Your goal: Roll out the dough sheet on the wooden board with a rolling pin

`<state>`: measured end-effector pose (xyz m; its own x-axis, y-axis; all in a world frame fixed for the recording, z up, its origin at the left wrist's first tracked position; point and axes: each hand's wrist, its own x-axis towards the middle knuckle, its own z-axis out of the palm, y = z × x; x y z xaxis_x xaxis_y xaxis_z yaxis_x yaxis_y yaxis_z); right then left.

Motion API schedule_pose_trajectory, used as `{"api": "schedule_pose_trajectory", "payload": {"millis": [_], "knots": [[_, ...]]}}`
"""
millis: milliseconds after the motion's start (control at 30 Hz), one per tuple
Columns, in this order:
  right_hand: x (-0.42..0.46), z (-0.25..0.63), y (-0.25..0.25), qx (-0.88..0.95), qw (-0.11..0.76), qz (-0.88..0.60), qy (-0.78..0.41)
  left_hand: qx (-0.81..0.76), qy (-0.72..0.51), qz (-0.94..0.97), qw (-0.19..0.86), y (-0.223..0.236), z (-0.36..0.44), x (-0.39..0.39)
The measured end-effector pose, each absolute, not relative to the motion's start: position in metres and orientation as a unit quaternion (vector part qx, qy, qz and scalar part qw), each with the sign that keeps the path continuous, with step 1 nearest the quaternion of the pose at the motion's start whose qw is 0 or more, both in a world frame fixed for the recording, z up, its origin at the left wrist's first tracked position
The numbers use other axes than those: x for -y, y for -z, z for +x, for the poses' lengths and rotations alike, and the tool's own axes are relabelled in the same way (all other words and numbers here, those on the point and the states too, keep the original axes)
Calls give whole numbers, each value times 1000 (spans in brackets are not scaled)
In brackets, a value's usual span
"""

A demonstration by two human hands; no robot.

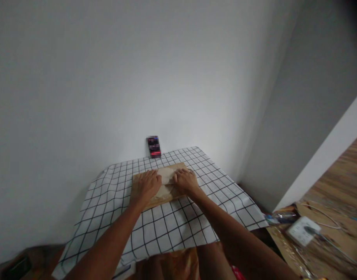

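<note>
On a light wooden board (158, 202) lies a pale, dough-like sheet (166, 191). Across its far part runs a thick pale roll (166, 175), and I cannot tell whether it is folded dough or something else. My left hand (149, 182) rests over the left end of this roll, fingers bent forward and close together. At the right end, my right hand (185, 180) is closed, with its knuckles up and its fingers curled on the roll. Both ends are hidden under my hands.
The board lies on a table with a white, black-checked cloth (166, 223). A phone-like dark device (154, 147) leans on the wall (178, 97) behind. At lower right, a white power strip (303, 231) with cables lies beside the table.
</note>
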<state>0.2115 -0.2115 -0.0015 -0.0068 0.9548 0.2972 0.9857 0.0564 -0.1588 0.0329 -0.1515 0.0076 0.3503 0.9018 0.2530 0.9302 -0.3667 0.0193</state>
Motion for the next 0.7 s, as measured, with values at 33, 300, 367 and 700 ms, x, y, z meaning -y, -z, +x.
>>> {"api": "schedule_pose_trajectory", "payload": {"millis": [33, 300, 367, 700], "knots": [[220, 209, 1, 705, 168, -688, 46, 547, 120, -825, 74, -8, 30, 161], [267, 193, 4, 696, 216, -684, 35, 525, 141, -835, 90, -1, 4, 233], [277, 189, 7, 698, 224, -679, 31, 524, 140, -835, 94, 4, -3, 250], [276, 185, 10, 687, 228, -689, 32, 510, 129, -846, 93, 5, -12, 258]]}}
